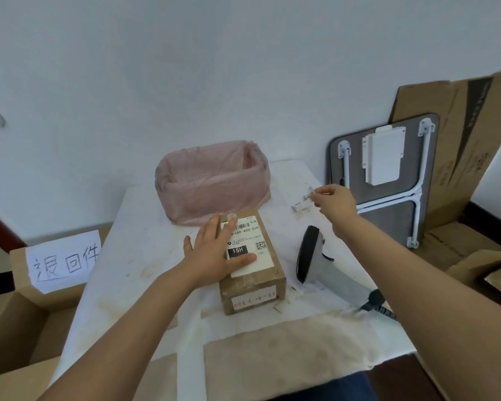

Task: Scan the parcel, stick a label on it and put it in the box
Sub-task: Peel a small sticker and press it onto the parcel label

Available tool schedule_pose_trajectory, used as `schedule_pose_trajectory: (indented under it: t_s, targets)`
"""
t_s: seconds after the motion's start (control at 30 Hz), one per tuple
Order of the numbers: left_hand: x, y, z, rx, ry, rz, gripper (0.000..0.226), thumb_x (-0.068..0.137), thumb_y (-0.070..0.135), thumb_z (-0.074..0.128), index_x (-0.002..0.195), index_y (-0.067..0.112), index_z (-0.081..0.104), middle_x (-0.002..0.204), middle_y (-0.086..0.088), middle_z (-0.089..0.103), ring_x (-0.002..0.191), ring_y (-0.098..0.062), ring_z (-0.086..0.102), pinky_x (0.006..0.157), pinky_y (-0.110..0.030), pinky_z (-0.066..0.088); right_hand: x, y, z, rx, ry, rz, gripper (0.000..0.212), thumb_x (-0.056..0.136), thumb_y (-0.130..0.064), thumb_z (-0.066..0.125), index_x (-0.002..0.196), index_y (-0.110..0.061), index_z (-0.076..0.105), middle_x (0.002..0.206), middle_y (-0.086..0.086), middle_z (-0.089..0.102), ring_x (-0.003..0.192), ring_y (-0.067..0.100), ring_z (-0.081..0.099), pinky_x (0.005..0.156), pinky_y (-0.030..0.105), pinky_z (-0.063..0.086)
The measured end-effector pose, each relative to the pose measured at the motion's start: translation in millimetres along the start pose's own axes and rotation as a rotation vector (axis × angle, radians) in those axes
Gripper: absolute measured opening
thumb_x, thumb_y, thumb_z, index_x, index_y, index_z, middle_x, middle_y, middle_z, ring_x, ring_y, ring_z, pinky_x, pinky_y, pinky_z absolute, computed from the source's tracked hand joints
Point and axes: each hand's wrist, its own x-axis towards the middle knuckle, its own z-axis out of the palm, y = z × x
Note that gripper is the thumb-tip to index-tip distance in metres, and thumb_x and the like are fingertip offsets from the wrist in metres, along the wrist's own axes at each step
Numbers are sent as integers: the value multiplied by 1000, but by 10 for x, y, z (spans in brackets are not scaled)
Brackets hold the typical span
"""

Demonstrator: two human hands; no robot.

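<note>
Parcel [252, 263] under flat left hand [214, 253]

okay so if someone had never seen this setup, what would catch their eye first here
Probably the brown parcel at the table's centre, with the left hand pressed flat on its white shipping label. Next, the right hand pinching a small label above the scanner lying to the parcel's right, and the pink-lined bin behind.
</note>
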Motion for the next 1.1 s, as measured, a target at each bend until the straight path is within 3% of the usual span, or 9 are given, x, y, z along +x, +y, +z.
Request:
schedule_pose_trajectory:
  t_s: [0.1, 0.17, 0.27, 0.33, 0.47, 0.6, 0.67, 0.8, 1.1]
  targets:
    - [-64, 110, -89, 10, 117, 83, 83, 86, 66, 50, 153, 39, 9, 165, 5, -8, 151, -23, -2, 118, -58, 1, -279, -169, 74, 92, -38, -61, 5, 86, -15, 67, 84, -19, 64, 90, 4, 69, 85, 19, 66, 77, 31, 54]
    - [-119, 202, -175, -97, 232, 145, 71, 90, 56, 54, 151, 36, 24, 163, 5, 14, 148, -21, 18, 118, -53, 17, -486, -249, 140, 165, -80, -84, 6, 86, -14, 67, 86, -19, 65, 89, 3, 68, 80, 16, 64, 71, 26, 50]
    - [-219, 357, -314, -654, 219, 97, 51, 91, 38, 63, 139, 27, 51, 137, 6, 58, 121, -10, 57, 101, -35, 47, -774, -350, 214, 225, -132, -130, 8, 86, -15, 69, 87, -22, 65, 89, 2, 70, 79, 14, 65, 71, 25, 50]
    - [-291, 439, -368, -1037, 142, 13, 39, 90, 29, 67, 128, 20, 62, 115, 1, 72, 103, -12, 68, 95, -32, 53, -954, -400, 244, 255, -177, -155, 8, 86, -14, 68, 91, -20, 65, 85, 0, 70, 77, 11, 64, 68, 22, 48]
    - [-381, 440, -307, -1151, 135, -28, 18, 91, 25, 66, 105, 20, 75, 99, 2, 77, 96, -16, 70, 92, -32, 54, -1242, -385, 245, 246, -211, -185, 16, 87, -16, 67, 102, -15, 63, 83, 0, 70, 77, 8, 66, 73, 25, 52]
    - [-468, 430, -188, -1254, 112, -57, 17, 90, 24, 68, 101, 14, 76, 91, 0, 77, 84, -12, 66, 90, -31, 53, -1441, -336, 226, 265, -202, -186, 16, 86, -12, 66, 102, -14, 62, 78, -2, 68, 68, 0, 64, 65, 15, 49]
    - [-503, 424, -146, -1274, 113, -79, 16, 89, 23, 70, 98, 13, 76, 88, 0, 76, 81, -10, 65, 91, -31, 53, -1526, -312, 232, 262, -199, -173, 15, 86, -12, 66, 100, -16, 62, 78, -3, 67, 71, 6, 63, 68, 20, 49]
    - [-600, 417, -123, -1269, 133, -88, 12, 89, 21, 69, 92, 12, 77, 83, 0, 75, 79, -11, 63, 91, -30, 53, -1657, -249, 232, 268, -225, -147, 12, 87, -12, 66, 98, -16, 64, 84, 4, 70, 80, 14, 66, 76, 30, 52]
    - [-805, 387, -181, -1057, 216, -40, 14, 88, 26, 69, 95, 16, 77, 87, -1, 77, 74, -5, 65, 87, -30, 53, -1796, -99, 191, 351, -300, -39, 9, 90, -19, 64, 91, -14, 72, 78, -4, 72, 73, 5, 63, 70, 21, 47]
